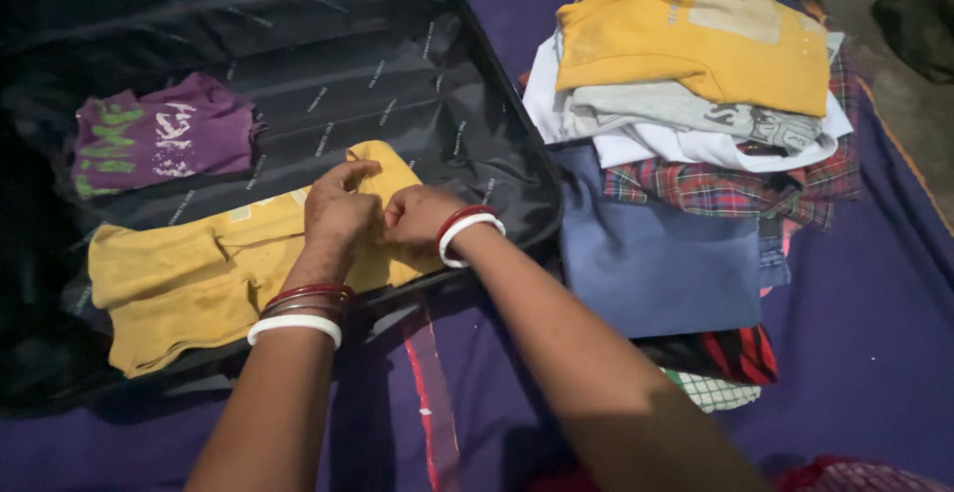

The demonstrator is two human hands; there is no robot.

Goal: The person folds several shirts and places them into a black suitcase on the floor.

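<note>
The left hand (338, 209) lies on the mustard-yellow garment (199, 283) inside the open black suitcase (397, 84). Its fingers are curled and they pinch the cloth near the garment's upper right part. The right hand (417, 216) is just beside the left one, touching it, also curled down on the same cloth; how firmly it holds the cloth I cannot tell, because the fingers are turned under. Both wrists carry red and white bangles (298, 313).

The yellow garment is spread flat on the dark lining of the suitcase, in the near half, and 1 corner reaches the suitcase edge. Farther back on the left, well apart from the hands, a folded purple shirt (159, 139) with a light print lies on the lining.

To the right of the suitcase, on the purple bedsheet (874, 333), stands a pile of folded clothes: a yellow shirt (696, 35) on top, then grey and white pieces, a red checked shirt (725, 192) and a blue garment (656, 263).
</note>
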